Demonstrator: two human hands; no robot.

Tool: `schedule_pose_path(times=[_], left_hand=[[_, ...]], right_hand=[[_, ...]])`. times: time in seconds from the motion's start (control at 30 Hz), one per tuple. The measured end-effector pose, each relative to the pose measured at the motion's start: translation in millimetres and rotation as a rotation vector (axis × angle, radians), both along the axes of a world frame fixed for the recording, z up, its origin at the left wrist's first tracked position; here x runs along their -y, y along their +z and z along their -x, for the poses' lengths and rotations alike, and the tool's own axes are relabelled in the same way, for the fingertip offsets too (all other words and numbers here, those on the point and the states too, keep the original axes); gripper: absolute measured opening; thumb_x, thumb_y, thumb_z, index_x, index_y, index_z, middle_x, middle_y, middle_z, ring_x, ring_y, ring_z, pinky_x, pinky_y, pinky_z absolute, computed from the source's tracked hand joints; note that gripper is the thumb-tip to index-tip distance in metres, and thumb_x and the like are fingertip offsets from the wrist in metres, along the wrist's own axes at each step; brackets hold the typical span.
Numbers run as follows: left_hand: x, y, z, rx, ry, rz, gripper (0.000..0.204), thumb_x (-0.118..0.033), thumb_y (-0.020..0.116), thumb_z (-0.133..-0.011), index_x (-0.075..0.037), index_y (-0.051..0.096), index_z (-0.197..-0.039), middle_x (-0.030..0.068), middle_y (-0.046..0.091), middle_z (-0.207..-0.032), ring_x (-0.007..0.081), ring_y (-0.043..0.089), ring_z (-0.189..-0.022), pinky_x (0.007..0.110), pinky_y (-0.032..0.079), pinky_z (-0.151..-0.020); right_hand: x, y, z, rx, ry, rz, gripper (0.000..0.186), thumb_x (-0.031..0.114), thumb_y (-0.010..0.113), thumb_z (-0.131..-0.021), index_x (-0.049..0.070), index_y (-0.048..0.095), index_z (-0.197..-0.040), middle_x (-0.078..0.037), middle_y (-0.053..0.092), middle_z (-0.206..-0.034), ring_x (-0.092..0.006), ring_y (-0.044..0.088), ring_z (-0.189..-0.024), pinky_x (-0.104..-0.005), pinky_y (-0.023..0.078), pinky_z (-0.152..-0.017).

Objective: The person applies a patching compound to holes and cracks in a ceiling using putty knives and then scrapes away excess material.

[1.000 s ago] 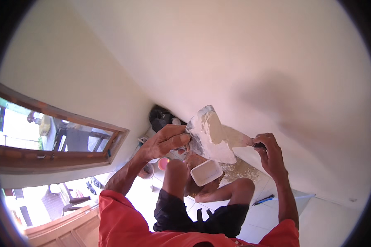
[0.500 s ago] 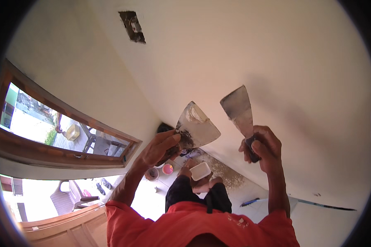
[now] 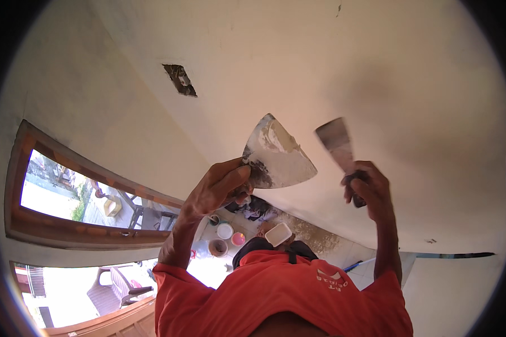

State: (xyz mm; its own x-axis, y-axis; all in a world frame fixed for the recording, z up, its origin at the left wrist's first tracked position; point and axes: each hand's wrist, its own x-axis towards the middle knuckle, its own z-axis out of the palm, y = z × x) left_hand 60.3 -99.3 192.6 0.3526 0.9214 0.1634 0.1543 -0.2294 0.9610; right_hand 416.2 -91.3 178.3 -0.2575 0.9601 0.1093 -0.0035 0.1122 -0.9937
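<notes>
Each of my hands holds a scraper in front of the pale wall. My left hand (image 3: pixel 225 185) is closed on a wide metal blade (image 3: pixel 281 168) with off-white putty (image 3: pixel 276 136) near its tip and dark stains near the grip. To its right, my right hand (image 3: pixel 368 185) grips the dark handle of a narrower putty knife (image 3: pixel 336 140), its blade raised and slightly blurred, apart from the wide one. A rectangular hole (image 3: pixel 179 78) with a fitting inside is cut in the wall beyond them.
A wood-framed window (image 3: pixel 50 222) and a doorway, showing a plastic chair (image 3: pixel 112 289), are at left. Below me on the tiled floor stand a white tray (image 3: pixel 278 235), buckets (image 3: pixel 218 247) and tubs (image 3: pixel 225 231), beside dark bundled material (image 3: pixel 253 208) and debris.
I have risen from bent knees. The narrow knife has come away from the wide blade and up, and less putty shows on the wide one. The wall hole has come into view.
</notes>
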Motion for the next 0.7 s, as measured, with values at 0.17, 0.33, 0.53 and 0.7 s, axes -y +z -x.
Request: schedule_pose_path(times=[0.17, 0.33, 0.53, 0.7], left_hand=[[-4.5, 23.1, -14.7, 0.126, -0.053, 0.36, 0.04, -0.028, 0.039, -0.106, 0.001, 0.06, -0.087, 0.0085, 0.06, -0.068, 0.01, 0.056, -0.055, 0.024, 0.04, -0.047], [-6.4, 26.6, -35.6, 0.089, -0.066, 0.338, 0.04, -0.031, 0.04, -0.106, 0.002, 0.059, -0.094, 0.0077, 0.06, -0.068, 0.0092, 0.058, -0.054, 0.022, 0.039, -0.044], [-6.7, 25.8, -43.7, 0.074, -0.083, 0.29, 0.04, -0.034, 0.041, -0.106, 0.0, 0.059, -0.095, 0.006, 0.06, -0.066, 0.0081, 0.057, -0.051, 0.02, 0.037, -0.04], [1.0, 41.8, -54.6, 0.105, 0.0, 0.29, 0.039, -0.033, 0.04, -0.105, 0.0, 0.058, -0.096, 0.0056, 0.058, -0.066, 0.0086, 0.055, -0.051, 0.021, 0.037, -0.041]], right_hand=[[21.4, 104.2, 3.3, 0.908, -0.275, -0.887, 0.039, 0.002, 0.063, -0.087, 0.011, 0.065, -0.125, -0.007, 0.063, -0.1, -0.0189, 0.063, -0.088, -0.0318, 0.051, -0.07], [39.5, 130.4, 16.9, 1.463, -0.399, -1.222, 0.04, 0.012, 0.066, -0.086, 0.017, 0.067, -0.125, -0.004, 0.061, -0.1, -0.0176, 0.06, -0.083, -0.0329, 0.044, -0.07], [44.1, 127.6, 26.6, 1.55, -0.4, -1.316, 0.041, 0.015, 0.066, -0.086, 0.015, 0.065, -0.127, -0.006, 0.059, -0.105, -0.0169, 0.056, -0.078, -0.0342, 0.037, -0.065], [48.4, 129.5, 36.2, 1.754, -0.332, -1.224, 0.039, 0.012, 0.065, -0.085, 0.011, 0.065, -0.125, -0.005, 0.054, -0.101, -0.0184, 0.05, -0.078, -0.0355, 0.034, -0.062]])
